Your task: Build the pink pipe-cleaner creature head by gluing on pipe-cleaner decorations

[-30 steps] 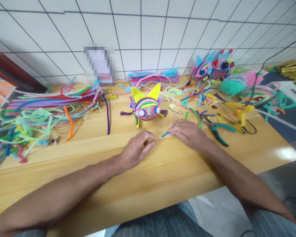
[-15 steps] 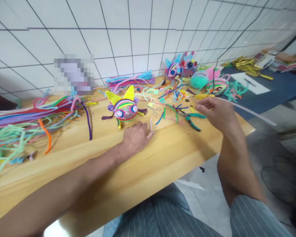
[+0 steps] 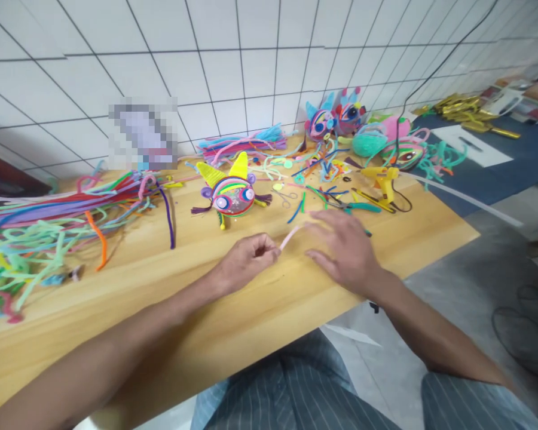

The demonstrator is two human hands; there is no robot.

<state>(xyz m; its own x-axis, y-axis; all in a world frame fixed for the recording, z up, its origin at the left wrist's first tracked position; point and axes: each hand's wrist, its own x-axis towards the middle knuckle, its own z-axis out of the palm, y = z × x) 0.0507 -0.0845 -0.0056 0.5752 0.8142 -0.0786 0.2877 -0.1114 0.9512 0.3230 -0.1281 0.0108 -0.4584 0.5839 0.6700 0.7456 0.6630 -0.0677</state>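
The short pale pink stem (image 3: 289,237) is above or on the near part of the wooden table (image 3: 260,316), slanting up and away from the left hand (image 3: 250,258), which pinches its near end between thumb and fingers. It looks like a fuzzy pipe cleaner — probably almost weightless, soft outside, with enough wire inside to keep a bend. It seems unlikely to slip or break, though a hard squeeze could flatten the pile or kink it; a light fingertip hold close to an end should serve best. The right hand (image 3: 347,254) is spread, thumb apart from the fingers, beside the far end; whether a fingertip touches it, I cannot tell. Just beyond lie a dark blue stem (image 3: 297,209) and scissors (image 3: 287,196), with the yellow-horned figure (image 3: 234,200) to their left, and pliers (image 3: 363,207) and a yellow glue gun (image 3: 385,182) to their right.
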